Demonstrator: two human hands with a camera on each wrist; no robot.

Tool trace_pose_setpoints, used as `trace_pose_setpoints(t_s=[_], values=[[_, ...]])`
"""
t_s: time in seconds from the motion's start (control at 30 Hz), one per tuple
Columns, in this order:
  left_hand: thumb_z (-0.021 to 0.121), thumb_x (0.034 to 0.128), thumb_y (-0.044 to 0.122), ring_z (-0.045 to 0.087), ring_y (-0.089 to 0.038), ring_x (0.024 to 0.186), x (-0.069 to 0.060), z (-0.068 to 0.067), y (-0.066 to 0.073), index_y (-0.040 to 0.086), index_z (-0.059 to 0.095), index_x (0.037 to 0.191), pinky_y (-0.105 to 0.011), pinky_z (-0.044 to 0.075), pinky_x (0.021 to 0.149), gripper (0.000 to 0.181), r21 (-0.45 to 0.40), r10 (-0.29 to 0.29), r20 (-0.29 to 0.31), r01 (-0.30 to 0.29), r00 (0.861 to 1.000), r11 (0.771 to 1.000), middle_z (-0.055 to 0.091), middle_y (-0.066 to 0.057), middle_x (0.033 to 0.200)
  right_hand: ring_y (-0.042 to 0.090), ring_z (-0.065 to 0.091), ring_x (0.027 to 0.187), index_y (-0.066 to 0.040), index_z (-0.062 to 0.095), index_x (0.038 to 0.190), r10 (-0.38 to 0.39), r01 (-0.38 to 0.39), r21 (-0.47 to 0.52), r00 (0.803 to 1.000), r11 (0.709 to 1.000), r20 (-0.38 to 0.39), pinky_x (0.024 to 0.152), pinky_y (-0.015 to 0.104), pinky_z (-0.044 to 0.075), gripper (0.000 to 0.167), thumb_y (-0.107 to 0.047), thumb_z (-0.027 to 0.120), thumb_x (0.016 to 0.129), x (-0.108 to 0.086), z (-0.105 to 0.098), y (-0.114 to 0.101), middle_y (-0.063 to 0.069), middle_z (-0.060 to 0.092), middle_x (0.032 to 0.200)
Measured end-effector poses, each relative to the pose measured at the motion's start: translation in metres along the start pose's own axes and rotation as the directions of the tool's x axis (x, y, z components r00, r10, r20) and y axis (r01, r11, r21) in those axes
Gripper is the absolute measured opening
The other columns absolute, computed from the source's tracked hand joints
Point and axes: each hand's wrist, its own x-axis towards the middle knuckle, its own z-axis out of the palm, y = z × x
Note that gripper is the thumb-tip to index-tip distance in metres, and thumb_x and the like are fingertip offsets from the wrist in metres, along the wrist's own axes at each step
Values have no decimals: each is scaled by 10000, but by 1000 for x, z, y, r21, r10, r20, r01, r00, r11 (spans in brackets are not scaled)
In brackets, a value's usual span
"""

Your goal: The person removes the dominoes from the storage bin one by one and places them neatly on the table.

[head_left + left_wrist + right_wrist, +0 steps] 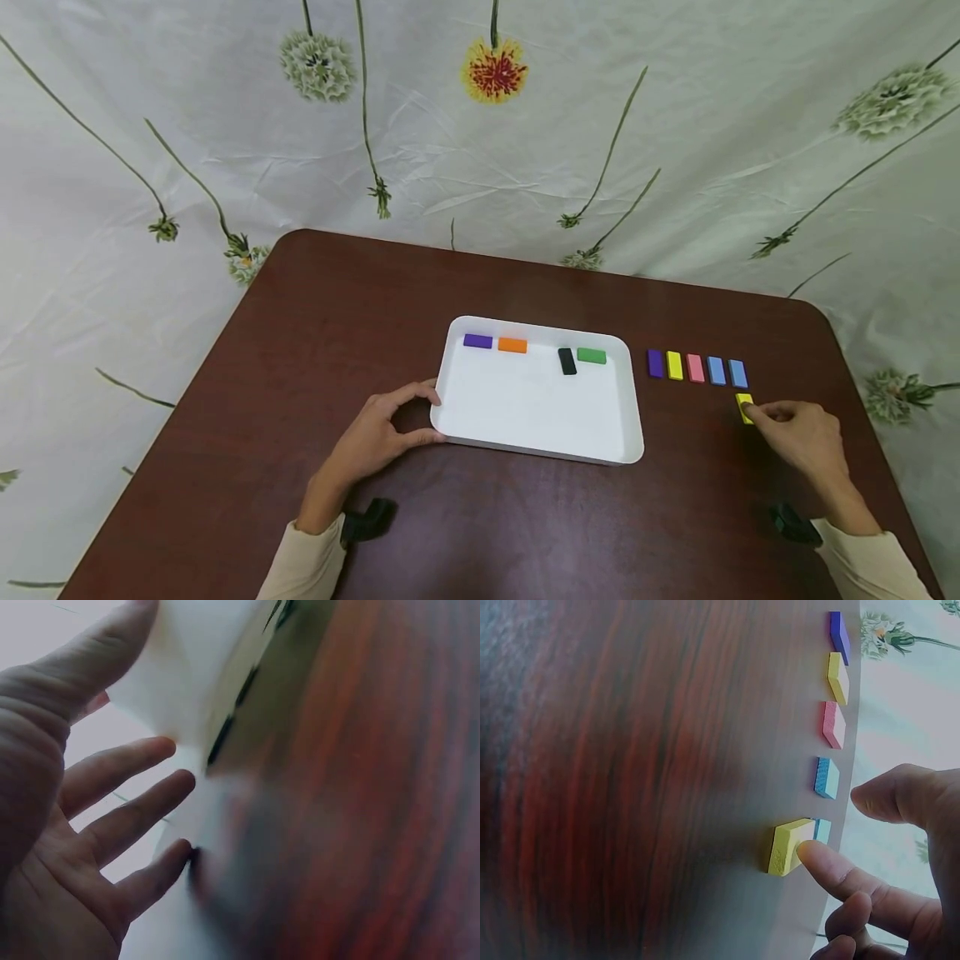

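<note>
My left hand (377,429) holds the lower left corner of a white tray (525,447), with the index finger at its left rim and the thumb at its front side. In the left wrist view the other fingers (139,814) stretch out loosely. My right hand (806,435) touches a yellow block (786,847) with the index fingertip. The right wrist view shows the thumb apart from that block and the remaining fingers bent. Along the tray's far side lie a purple block (477,341), an orange block (512,345), a slanted black block (567,361) and a green block (592,356).
Right of the tray runs a row: a purple block (656,363), a yellow block (675,366), a pink block (695,368) and two blue blocks (716,371). All stands on a dark brown table (322,333). A flowered cloth (420,125) hangs behind it.
</note>
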Motion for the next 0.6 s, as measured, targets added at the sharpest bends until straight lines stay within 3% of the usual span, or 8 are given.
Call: trace_pose_setpoints(t_s=[0.17,0.47,0.6], values=[[886,749,257,559,-229,1313,-3,4,-6,191,640,1076,-120,337,1075,415,-7,16,7,-16,1000,1000,627,-92,1370,210,587,663,95,729,990,-23,23,1,1000,1000,-7,511,300,429,501,-396,643,941,0,0,-2,221,719,822],[900,731,284,538,-245,1330,-7,6,-12,172,653,1154,-129,326,1081,502,-23,-30,20,31,999,999,610,-55,1394,207,553,674,77,724,996,-83,83,-6,996,997,-33,520,294,401,436,-349,663,934,3,3,-7,154,688,763],[871,779,320,452,-244,1413,-8,6,-14,207,618,1310,-311,336,1155,599,-13,-75,16,76,997,997,552,-17,1466,205,498,660,75,723,999,-102,101,-6,994,995,-48,504,293,369,433,-350,663,940,6,4,-15,96,643,707]])
